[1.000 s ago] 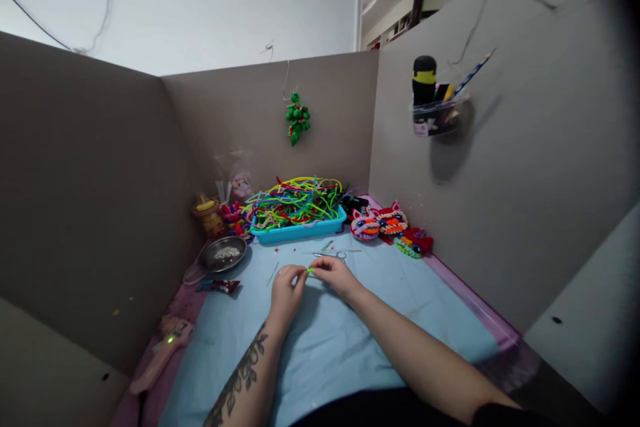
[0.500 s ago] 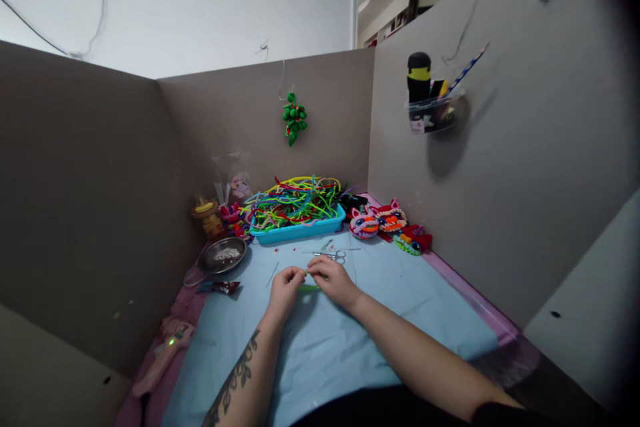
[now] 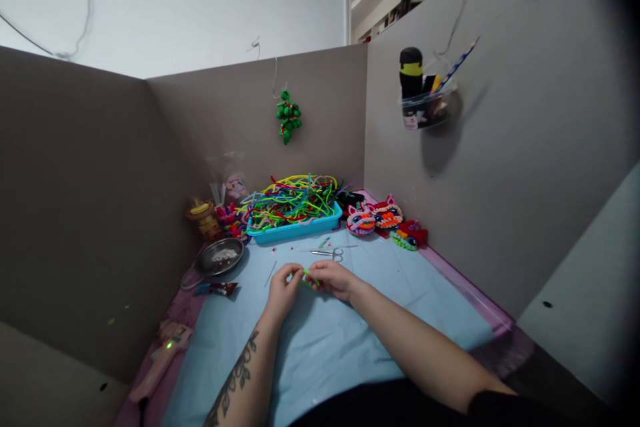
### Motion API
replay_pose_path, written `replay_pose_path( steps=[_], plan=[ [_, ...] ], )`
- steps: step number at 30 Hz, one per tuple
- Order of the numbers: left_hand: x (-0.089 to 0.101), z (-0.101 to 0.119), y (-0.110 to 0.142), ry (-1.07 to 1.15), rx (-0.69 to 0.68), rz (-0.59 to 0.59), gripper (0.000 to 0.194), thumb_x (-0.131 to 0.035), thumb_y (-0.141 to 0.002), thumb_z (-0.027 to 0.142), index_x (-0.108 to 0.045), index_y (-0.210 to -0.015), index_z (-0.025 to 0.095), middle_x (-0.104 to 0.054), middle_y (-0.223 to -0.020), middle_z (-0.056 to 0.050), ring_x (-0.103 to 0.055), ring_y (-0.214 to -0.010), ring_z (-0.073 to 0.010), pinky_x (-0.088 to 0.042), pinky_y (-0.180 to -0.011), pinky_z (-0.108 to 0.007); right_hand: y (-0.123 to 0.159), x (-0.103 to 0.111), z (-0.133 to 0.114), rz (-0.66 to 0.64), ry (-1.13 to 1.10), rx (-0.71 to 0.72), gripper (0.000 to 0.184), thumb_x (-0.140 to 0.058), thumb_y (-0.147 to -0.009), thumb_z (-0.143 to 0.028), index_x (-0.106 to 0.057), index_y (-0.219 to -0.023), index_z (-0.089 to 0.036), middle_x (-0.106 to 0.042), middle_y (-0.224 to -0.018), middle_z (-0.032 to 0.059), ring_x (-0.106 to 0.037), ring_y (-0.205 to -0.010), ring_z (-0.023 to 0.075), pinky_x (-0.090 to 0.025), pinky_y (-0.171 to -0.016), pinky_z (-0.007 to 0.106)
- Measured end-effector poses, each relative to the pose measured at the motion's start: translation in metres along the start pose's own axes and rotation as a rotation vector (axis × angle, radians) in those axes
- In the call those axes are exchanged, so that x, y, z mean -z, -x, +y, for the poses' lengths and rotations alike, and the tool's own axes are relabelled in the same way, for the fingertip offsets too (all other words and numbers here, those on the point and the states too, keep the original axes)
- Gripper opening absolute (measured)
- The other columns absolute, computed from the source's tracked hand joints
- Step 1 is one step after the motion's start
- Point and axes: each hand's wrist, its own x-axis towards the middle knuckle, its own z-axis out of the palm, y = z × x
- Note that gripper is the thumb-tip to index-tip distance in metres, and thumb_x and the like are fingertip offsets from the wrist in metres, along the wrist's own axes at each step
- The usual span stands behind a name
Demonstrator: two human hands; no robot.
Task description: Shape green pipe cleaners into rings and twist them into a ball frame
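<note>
My left hand [image 3: 281,288] and my right hand [image 3: 334,278] meet over the light blue mat [image 3: 330,340], fingers pinched together. Between the fingertips runs a short bright green pipe cleaner [image 3: 309,277], held by both hands just above the mat. A pair of small scissors [image 3: 330,253] lies on the mat just beyond my right hand. A thin wire piece [image 3: 271,273] lies left of my left hand.
A turquoise tray [image 3: 295,229] heaped with coloured pipe cleaners stands at the back. Finished pipe-cleaner faces [image 3: 383,219] lie at the back right, a metal dish [image 3: 219,256] at the left, a pink glue gun [image 3: 157,360] at the near left. Grey cardboard walls [image 3: 500,147] enclose the desk.
The camera has turned slightly right, so the scene sits further left. Both hands stayed together on the green piece, which has turned between the fingers.
</note>
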Motion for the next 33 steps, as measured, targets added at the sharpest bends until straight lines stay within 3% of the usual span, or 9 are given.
replay_pose_path(
  steps=[6,11,17,22,28,33],
  plan=[
    [0.001,0.003,0.003,-0.053,-0.058,-0.012,0.020,-0.051,-0.076,0.032,-0.063,-0.069,0.018,-0.063,-0.072,-0.003,-0.056,-0.073,-0.0167,-0.042,-0.072,-0.027,0.003,-0.002,-0.004,-0.025,0.016,-0.038,0.024,-0.074,-0.055,-0.032,-0.062,-0.065,-0.014,-0.063,-0.065,0.0002,-0.049,-0.049,0.0061,-0.032,-0.046,0.018],
    [0.003,0.002,0.001,-0.052,-0.015,-0.039,0.019,-0.050,-0.074,0.030,-0.059,-0.064,0.017,-0.059,-0.065,-0.001,-0.054,-0.068,-0.0159,-0.040,-0.066,-0.025,-0.001,-0.001,-0.002,0.056,0.389,0.232,0.016,-0.066,-0.066,-0.029,-0.062,-0.063,-0.014,-0.054,-0.053,-0.0030,-0.045,-0.049,0.0078,-0.034,-0.050,0.021],
    [0.001,-0.003,0.001,-0.045,0.108,-0.087,0.017,-0.048,-0.070,0.027,-0.053,-0.058,0.016,-0.050,-0.057,0.002,-0.046,-0.059,-0.0131,-0.034,-0.057,-0.023,0.004,-0.002,-0.001,0.116,1.059,0.659,0.009,-0.056,-0.075,-0.015,-0.060,-0.067,-0.017,-0.057,-0.070,0.0004,-0.052,-0.068,0.0117,-0.039,-0.063,0.022],
    [-0.001,-0.006,0.001,-0.048,0.160,-0.075,0.016,-0.047,-0.068,0.026,-0.052,-0.057,0.016,-0.047,-0.055,0.003,-0.043,-0.056,-0.0117,-0.032,-0.055,-0.022,0.005,0.000,-0.001,0.092,1.435,0.797,0.008,-0.055,-0.080,-0.018,-0.058,-0.073,-0.018,-0.057,-0.075,0.0021,-0.052,-0.073,0.0141,-0.039,-0.069,0.024],
    [-0.002,-0.010,-0.001,-0.009,0.191,-0.041,0.016,-0.050,-0.065,0.028,-0.051,-0.054,0.016,-0.045,-0.050,0.004,-0.041,-0.053,-0.0110,-0.030,-0.053,-0.022,0.004,-0.003,0.001,0.119,1.555,0.807,0.013,-0.046,-0.085,-0.017,-0.055,-0.076,-0.017,-0.056,-0.080,0.0042,-0.052,-0.076,0.0150,-0.040,-0.069,0.025],
    [-0.002,-0.014,-0.001,0.140,0.266,-0.051,0.017,-0.052,-0.065,0.030,-0.056,-0.057,0.015,-0.049,-0.051,0.004,-0.041,-0.050,-0.0099,-0.031,-0.051,-0.022,0.003,-0.006,0.006,0.132,1.435,0.781,0.014,-0.043,-0.086,-0.013,-0.055,-0.080,-0.016,-0.055,-0.084,0.0053,-0.053,-0.078,0.0148,-0.041,-0.070,0.025]
  ],
)
